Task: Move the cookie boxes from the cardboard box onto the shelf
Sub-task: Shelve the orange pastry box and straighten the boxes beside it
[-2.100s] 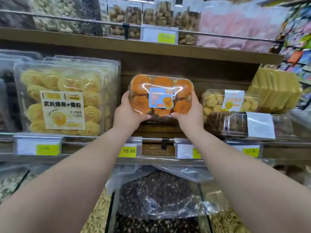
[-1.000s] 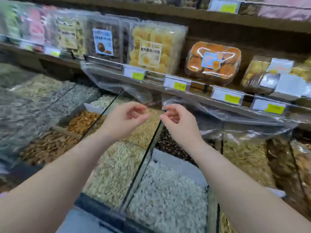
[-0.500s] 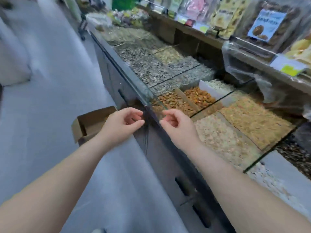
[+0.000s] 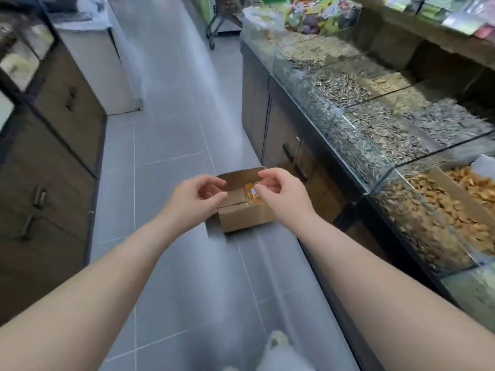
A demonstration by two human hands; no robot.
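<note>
An open brown cardboard box stands on the grey tiled floor beside the counter base. Inside it an orange cookie box shows between my hands, mostly hidden. My left hand hovers in the air over the box's left side, fingers loosely curled, holding nothing. My right hand hovers over the right side in the same loose curl, also holding nothing. The shelf with the placed cookie boxes is out of view.
A glass-fronted counter of bulk seeds and nuts runs along the right, with dark cabinets below. Wooden drawer units line the left. The grey tiled aisle runs ahead between them. A white shoe shows at the bottom.
I let go of the orange cookie box on the shelf and drew both hands back. The view swung left and down from the shelf to the cardboard box on the floor.
</note>
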